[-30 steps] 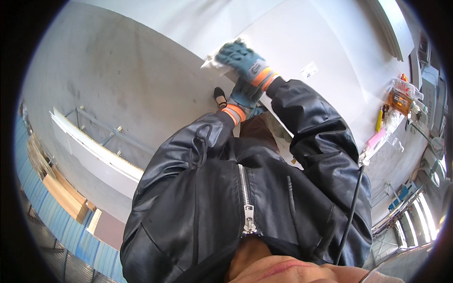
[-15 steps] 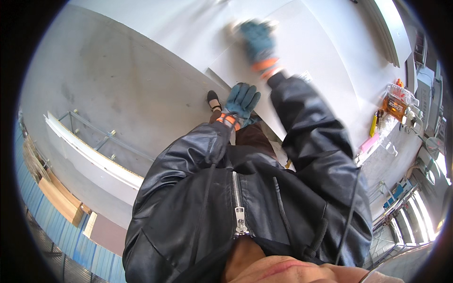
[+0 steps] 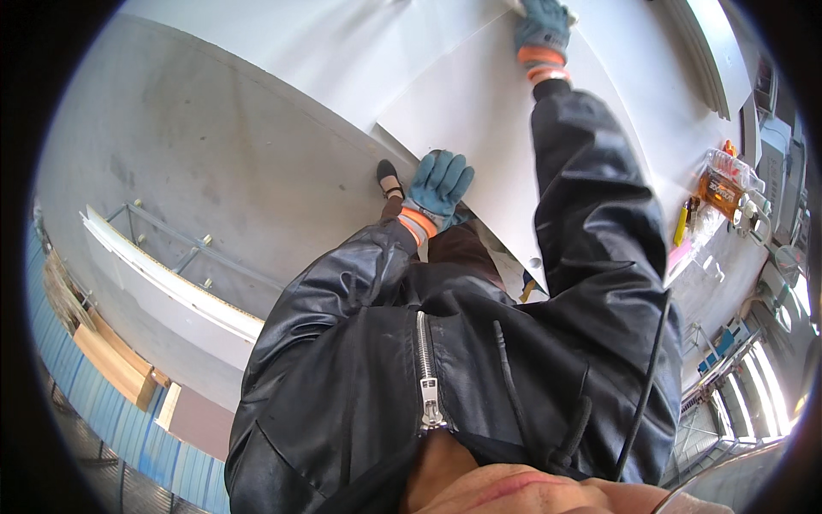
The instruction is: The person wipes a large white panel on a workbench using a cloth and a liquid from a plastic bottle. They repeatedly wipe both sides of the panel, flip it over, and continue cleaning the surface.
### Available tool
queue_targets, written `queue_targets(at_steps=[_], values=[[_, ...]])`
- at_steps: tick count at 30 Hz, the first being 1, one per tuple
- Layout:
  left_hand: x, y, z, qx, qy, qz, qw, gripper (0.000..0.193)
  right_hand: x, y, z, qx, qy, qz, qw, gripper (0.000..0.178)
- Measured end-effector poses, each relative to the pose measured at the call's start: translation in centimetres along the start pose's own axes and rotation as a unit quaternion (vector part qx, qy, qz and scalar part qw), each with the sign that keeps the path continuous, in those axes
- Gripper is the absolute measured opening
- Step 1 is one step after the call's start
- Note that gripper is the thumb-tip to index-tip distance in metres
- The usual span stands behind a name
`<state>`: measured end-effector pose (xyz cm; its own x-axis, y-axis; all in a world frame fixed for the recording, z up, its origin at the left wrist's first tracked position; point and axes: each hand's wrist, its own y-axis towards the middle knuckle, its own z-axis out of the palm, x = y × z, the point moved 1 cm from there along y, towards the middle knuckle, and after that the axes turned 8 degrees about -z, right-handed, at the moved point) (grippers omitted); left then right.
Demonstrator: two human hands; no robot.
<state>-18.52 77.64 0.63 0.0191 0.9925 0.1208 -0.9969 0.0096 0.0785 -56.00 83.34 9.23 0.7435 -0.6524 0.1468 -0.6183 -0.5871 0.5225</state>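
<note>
My right hand, in a blue-grey glove with an orange cuff, reaches to the far part of a large white panel. It is closed over a whitish pad or cloth, whose ends show on both sides of the glove; its exact kind is hidden. My left hand, gloved alike, is near the panel's near left edge. Its fingers are stretched out side by side with nothing held. Whether it touches the panel I cannot tell.
A bottle of amber liquid, a yellow-handled tool and clear plastic wrapping stand at the right. White panels are stacked at the far right. On the left, a metal frame and boards lie near the grey floor.
My right hand has swept away from me and to the right over the panel, with the whitish pad or cloth under it. My left hand has hardly moved.
</note>
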Motion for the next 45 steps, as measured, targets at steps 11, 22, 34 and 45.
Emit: queue_targets(at_steps=[11, 22, 34, 45], values=[[0.0, 2.1, 10.1, 0.003, 0.988, -0.064, 0.142, 0.049, 10.9, -6.8, -4.4, 0.059, 0.249, -0.153, 0.955, 0.042], [-0.4, 1.7, 8.3, 0.038, 0.999, -0.030, -0.017, 0.047, 8.2, -6.0, -3.5, -0.042, 0.214, -0.098, 0.971, 0.043], [0.3, 2.4, 8.3, -0.105, 0.942, -0.029, 0.318, 0.011, -3.6, -0.4, 0.8, -0.064, 0.138, -0.038, 0.988, 0.028], [0.6, 1.2, 4.1, -0.176, 0.581, -0.118, 0.786, 0.009, 5.4, -1.7, -1.2, -0.053, 0.298, -0.159, 0.940, 0.039]])
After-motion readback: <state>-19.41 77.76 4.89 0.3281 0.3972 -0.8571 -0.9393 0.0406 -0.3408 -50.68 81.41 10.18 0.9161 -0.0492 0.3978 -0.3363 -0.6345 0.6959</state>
